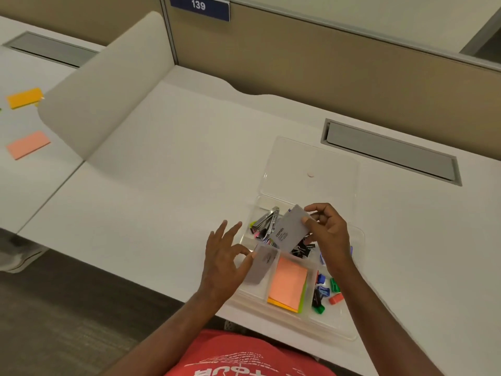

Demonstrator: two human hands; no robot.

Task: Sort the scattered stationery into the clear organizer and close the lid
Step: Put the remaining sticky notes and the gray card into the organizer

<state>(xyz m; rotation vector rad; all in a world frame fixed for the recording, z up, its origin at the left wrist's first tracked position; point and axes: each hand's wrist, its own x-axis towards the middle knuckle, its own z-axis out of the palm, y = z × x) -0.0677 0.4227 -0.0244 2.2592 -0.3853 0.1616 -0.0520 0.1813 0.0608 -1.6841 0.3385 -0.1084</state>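
Left hand (222, 263) and right hand (329, 229) each pinch a grey card (288, 230).

I'm seeing the clear organizer (349, 332) sitting open, lid (311, 164) lying flat behind it. Notes (287, 283), clips (303, 248), sharpeners (322, 291) and a stapler (267, 219) are lying inside; one grey card (290, 232) is tilting above, another (261, 264) is entering the left compartment.

The print on the grey card (289, 232) in my right hand (329, 229) is too small to read. My right wrist hides part of the binder clips (303, 248).
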